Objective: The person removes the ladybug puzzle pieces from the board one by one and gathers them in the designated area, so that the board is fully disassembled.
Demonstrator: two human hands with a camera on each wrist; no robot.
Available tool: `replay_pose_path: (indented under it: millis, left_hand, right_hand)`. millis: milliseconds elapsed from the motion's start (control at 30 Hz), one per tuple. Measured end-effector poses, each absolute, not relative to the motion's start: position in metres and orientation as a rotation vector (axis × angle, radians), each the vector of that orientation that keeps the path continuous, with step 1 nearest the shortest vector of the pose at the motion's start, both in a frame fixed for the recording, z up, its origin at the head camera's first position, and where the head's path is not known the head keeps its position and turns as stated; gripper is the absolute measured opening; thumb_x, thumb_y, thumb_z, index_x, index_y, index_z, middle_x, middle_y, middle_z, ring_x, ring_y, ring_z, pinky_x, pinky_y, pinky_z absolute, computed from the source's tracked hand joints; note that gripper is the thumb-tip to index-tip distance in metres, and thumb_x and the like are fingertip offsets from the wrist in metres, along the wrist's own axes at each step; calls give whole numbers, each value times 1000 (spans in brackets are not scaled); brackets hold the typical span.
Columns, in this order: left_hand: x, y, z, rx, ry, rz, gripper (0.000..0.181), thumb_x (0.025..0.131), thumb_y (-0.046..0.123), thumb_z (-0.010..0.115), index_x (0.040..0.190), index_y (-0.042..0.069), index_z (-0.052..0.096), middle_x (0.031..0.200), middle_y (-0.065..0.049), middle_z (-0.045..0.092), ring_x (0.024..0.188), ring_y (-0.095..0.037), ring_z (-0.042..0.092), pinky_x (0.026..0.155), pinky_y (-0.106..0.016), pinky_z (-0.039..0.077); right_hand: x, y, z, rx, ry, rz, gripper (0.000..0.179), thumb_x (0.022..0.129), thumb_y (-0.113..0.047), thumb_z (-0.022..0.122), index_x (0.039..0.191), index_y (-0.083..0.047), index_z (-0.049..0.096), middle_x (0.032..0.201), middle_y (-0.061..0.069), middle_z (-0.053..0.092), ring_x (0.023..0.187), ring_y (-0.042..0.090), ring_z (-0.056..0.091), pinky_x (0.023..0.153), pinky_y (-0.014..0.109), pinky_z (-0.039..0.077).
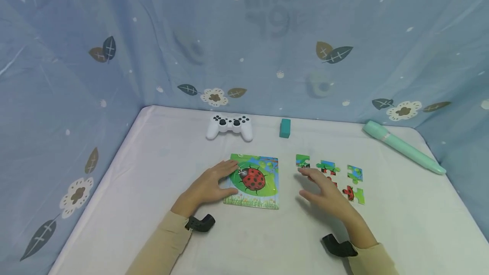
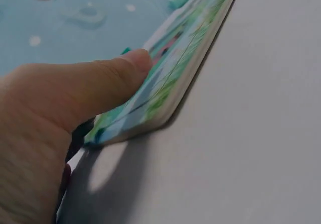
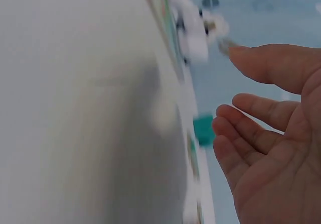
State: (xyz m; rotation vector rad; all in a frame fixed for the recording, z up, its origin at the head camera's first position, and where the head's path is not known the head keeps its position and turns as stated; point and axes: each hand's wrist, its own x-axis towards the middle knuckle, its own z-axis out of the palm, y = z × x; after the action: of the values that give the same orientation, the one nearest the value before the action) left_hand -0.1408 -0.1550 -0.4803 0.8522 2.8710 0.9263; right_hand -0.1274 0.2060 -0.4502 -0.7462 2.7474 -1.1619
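Observation:
A square ladybug puzzle board (image 1: 254, 179) lies on the white table with its picture up. My left hand (image 1: 209, 183) rests at its left side, fingers on the upper part of that edge and thumb on the lower part. In the left wrist view the thumb (image 2: 108, 78) lies along the top near a corner of the board (image 2: 160, 98); the other fingers are hidden. My right hand (image 1: 327, 193) hovers to the right of the board, holding nothing, with fingers loosely bent and thumb apart. Around its fingertips lie several loose jigsaw pieces (image 1: 355, 174), some partly covered by the hand.
A white game controller (image 1: 230, 126) lies behind the board. To its right stands a small teal block (image 1: 285, 128). A mint-green wand-like object (image 1: 405, 147) lies at the far right. Blue patterned cloth (image 1: 267, 46) hangs around the table's back and sides.

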Motion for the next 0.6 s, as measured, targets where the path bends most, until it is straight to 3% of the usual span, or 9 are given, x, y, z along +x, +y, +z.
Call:
replay_pose_path:
  millis: [67, 433, 600]
  left_hand:
    - [-141, -160, -481, 832, 2884, 906, 76, 79, 47, 71, 139, 7, 48, 149, -6, 41, 140, -26, 34, 115, -44, 31]
    - [-141, -165, -484, 791, 2877, 887, 81, 80, 51, 68, 143, 7, 42, 152, -6, 36, 141, -29, 31, 116, -45, 27]
    - [-142, -165, -484, 809, 2870, 874, 82, 81, 52, 67, 143, 6, 41, 153, -6, 34, 141, -29, 30, 116, -45, 27]
  right_hand:
    - [-131, 189, -448, -780, 2711, -1164, 58, 86, -19, 70, 137, -6, 45, 135, 11, 52, 121, 32, 52, 98, 50, 47]
    - [-149, 103, -442, -952, 2512, -1158, 57, 89, -20, 67, 137, -1, 45, 140, 16, 47, 131, 36, 42, 104, 55, 40]
    - [-154, 81, -450, -947, 2510, -1167, 53, 88, -17, 67, 133, 2, 48, 132, 16, 52, 114, 28, 52, 94, 45, 49]
